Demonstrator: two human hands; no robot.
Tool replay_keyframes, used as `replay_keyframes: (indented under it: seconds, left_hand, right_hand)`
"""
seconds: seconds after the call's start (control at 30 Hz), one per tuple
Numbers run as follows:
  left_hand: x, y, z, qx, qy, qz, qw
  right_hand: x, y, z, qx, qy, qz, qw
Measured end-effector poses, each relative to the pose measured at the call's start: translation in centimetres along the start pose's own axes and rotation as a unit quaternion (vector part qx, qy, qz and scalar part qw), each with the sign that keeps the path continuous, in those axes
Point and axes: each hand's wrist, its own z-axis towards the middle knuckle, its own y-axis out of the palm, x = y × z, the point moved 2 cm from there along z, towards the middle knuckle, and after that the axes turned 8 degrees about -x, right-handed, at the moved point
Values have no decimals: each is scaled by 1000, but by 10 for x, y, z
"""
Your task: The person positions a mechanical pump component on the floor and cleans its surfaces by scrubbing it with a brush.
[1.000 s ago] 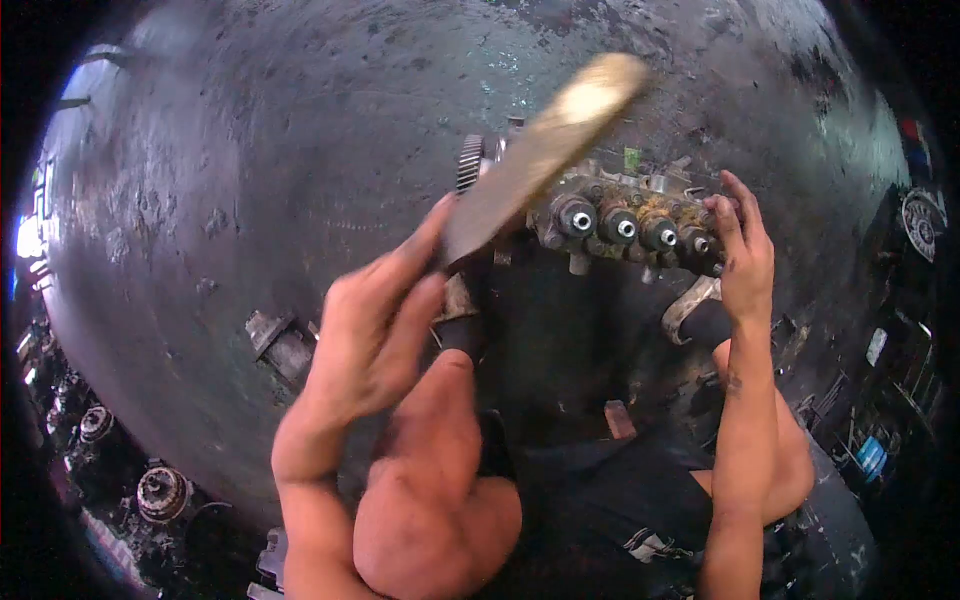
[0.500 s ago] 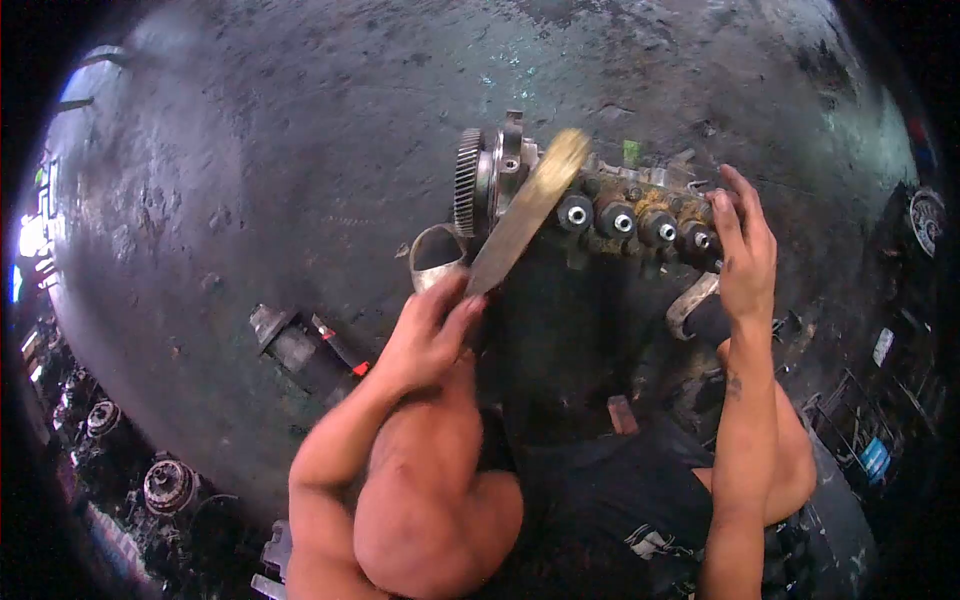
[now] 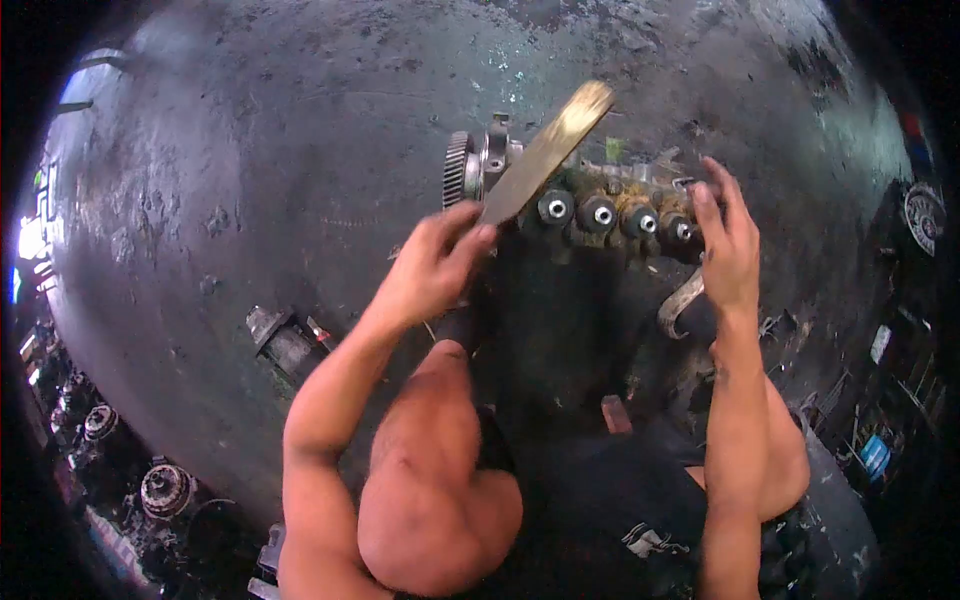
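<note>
A grimy engine part [image 3: 622,190], 1 gear [image 3: 457,167] at its left end and 4 nozzles [image 3: 603,215] in a row, lies crosswise on the floor [image 3: 320,130] beyond the left hand [image 3: 440,262], which grips a flat stick [image 3: 540,165] slanting over it, the nearer right hand [image 3: 733,245], fingers loosely spread, at its right end.

The pump [image 3: 600,188] lies on the floor [image 3: 260,170], its gear [image 3: 457,168] at the left end, the right hand [image 3: 728,235] at its right. A block [image 3: 617,414] lies nearer, between the legs [image 3: 430,410].

A cylindrical part [image 3: 287,343] and a reddish block [image 3: 617,414] lie on dark floor [image 3: 250,190].
</note>
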Motion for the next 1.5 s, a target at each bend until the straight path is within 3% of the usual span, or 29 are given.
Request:
replay_keyframes:
  seconds: [0.13, 0.23, 0.3, 0.37, 0.43, 0.53, 0.57, 0.6, 0.67, 0.8, 0.93, 1.0, 1.07, 1.13, 1.17, 1.23, 1.27, 1.33, 1.4, 1.43, 1.5]
  left_hand:
    - [4, 0, -16, -6, 1, 13, 1000]
    - [-12, -4, -49, 4, -59, 17, 998]
    - [-9, 2, -50, 41, 25, 44, 998]
    - [3, 0, -11, 14, 20, 65, 998]
    - [33, -9, 33, -10, 83, 175, 981]
    - [80, -28, 50, 109, 171, 146, 968]
    - [95, -36, 46, 140, 191, 122, 964]
    - [103, -41, 39, 140, 187, 122, 965]
    - [108, -49, 23, 76, 195, -112, 972]
    - [100, -26, 22, 23, 250, -161, 955]
    - [102, 7, 54, 48, 284, -39, 957]
    - [113, 19, 63, 51, 301, -11, 952]
    - [124, 31, 65, 72, 331, 19, 941]
    - [135, 38, 65, 30, 307, -50, 950]
    - [135, 41, 65, 4, 293, -85, 952]
    - [133, 42, 69, -17, 283, -121, 951]
    - [129, 39, 71, 11, 321, -47, 946]
    - [112, 34, 73, 44, 355, 20, 933]
    - [84, 19, 69, 151, 368, 162, 903]
    - [67, 10, 66, 148, 316, 169, 922]
    - [26, -2, 57, 145, 264, 173, 938]
  right_hand:
    - [2, -3, 1, -21, 46, 30, 998]
    - [-1, -2, 1, -18, 50, 34, 998]
    - [-1, 0, -7, -26, 37, 9, 999]
    - [1, 1, -7, -29, 10, 3, 1000]
    - [-4, -1, -10, -33, 21, -4, 999]
    - [2, -1, -4, -18, -12, -40, 999]
    - [-2, -3, -5, -27, 26, 3, 999]
    - [-3, -2, -6, -38, 63, 46, 996]
    - [-4, -1, -5, -43, 69, 59, 995]
    - [-3, -3, -4, -64, 20, -17, 998]
    - [-26, -7, -9, -74, -39, -100, 991]
    - [-51, -11, -15, -36, -59, 66, 995]
    - [-73, -9, -16, -57, -116, 118, 985]
    - [-102, 5, -15, -159, -18, 329, 931]
    - [-97, 11, -9, -164, -55, 393, 903]
    - [-91, 13, 2, -172, -48, 400, 899]
    - [-90, 12, 6, -182, -34, 410, 893]
    - [-85, -1, 6, -183, 7, 369, 911]
    - [-76, -27, -2, -175, 84, 301, 934]
    - [-71, -46, -10, -173, 119, 269, 940]
    - [-47, -84, -31, -193, 124, -10, 973]
